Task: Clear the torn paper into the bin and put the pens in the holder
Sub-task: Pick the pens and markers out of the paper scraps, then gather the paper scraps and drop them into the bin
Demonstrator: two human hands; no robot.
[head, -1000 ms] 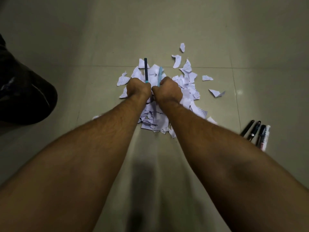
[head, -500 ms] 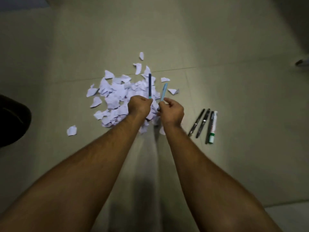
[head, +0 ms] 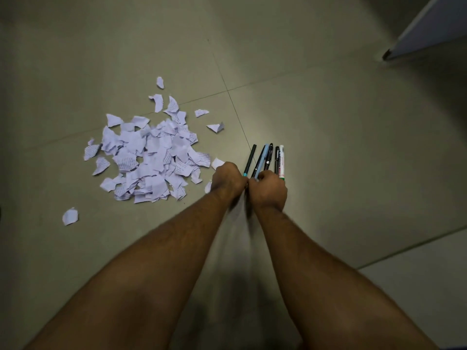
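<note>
A heap of torn white paper (head: 149, 157) lies on the tiled floor, left of my hands. My left hand (head: 227, 179) is closed on a dark pen with a teal band (head: 249, 160), which points away from me. My right hand (head: 269, 189) is closed on a light blue pen (head: 262, 160). It hovers over the near ends of three black pens (head: 268, 157) and a white marker with a green end (head: 282, 160) that lie side by side on the floor. No bin or holder is in view.
Loose scraps lie apart from the heap: one (head: 70, 216) at the near left, several at the far side (head: 160, 82). A pale panel edge (head: 419, 34) juts in at the top right. A lighter floor strip (head: 417, 286) runs along the near right.
Both hands, each with its pen, have moved right from over the paper heap to the row of pens on the floor. The view has swung right and the dark object at left is gone.
</note>
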